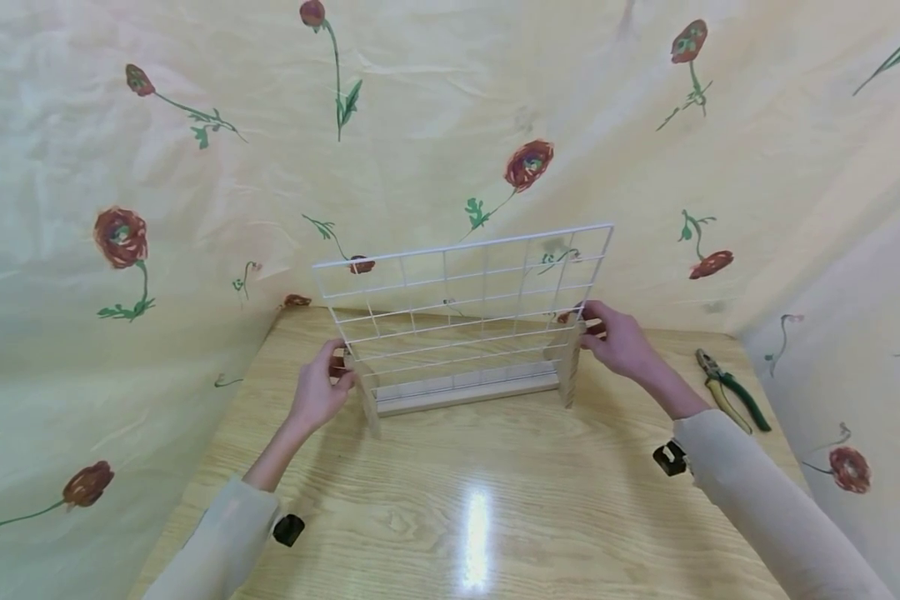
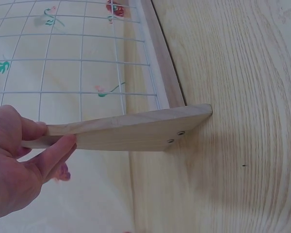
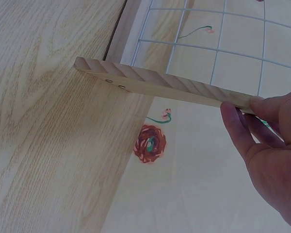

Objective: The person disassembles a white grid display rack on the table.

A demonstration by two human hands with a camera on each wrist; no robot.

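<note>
One wire rack [image 1: 465, 326] is between our hands towards the back of the table [image 1: 420, 517], its white mesh rising between a left wooden panel [image 1: 365, 392] and a right wooden panel [image 1: 570, 367], with a wooden crossbar [image 1: 468, 396] low down; whether it bears fully on the tabletop we cannot tell. Our left hand [image 1: 321, 390] pinches the left panel's upper end, and our right hand [image 1: 621, 340] pinches the right one's likewise. We judge the step to be steadying or positioning; any next move calls for both hands working evenly, lest the frame skew. Beyond our right hand, pliers [image 1: 716, 375] lie untouched; floral cloth [image 1: 420, 167] hangs behind.
</note>
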